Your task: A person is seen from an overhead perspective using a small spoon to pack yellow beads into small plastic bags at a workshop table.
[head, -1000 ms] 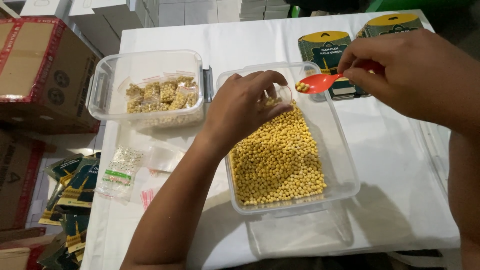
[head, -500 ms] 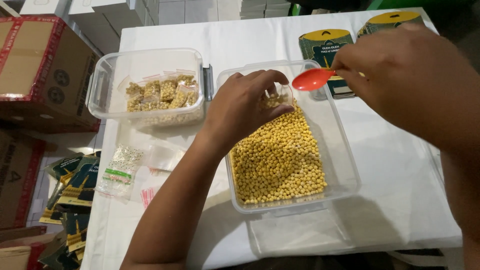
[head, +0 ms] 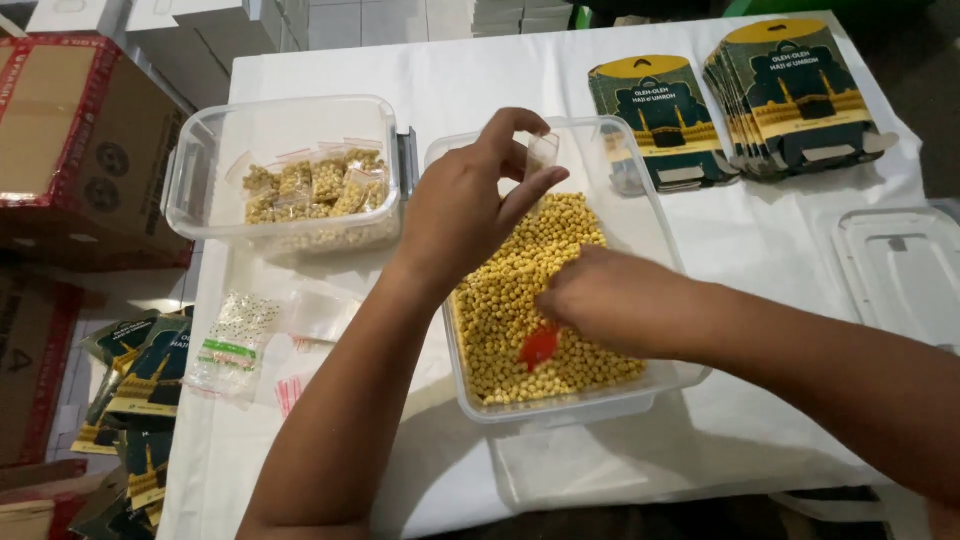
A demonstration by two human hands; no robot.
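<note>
Two hands work: left [head: 470, 205] pinches a clear bag [head: 541, 153], right [head: 600, 300] dips a red plastic spoon [head: 538, 347] into round yellow beans [head: 520, 290].

Single view: camera worn on my head, facing steeply down and forward over the white worktop [head: 760, 260]. Close range, my forearms entering from the bottom edge. Floor and cardboard boxes [head: 70, 140] visible at left.

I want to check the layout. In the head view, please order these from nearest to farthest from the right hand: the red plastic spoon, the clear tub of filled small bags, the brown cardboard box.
1. Red plastic spoon, in the right hand.
2. Clear tub of filled small bags, upper left.
3. Brown cardboard box, far left.
</note>
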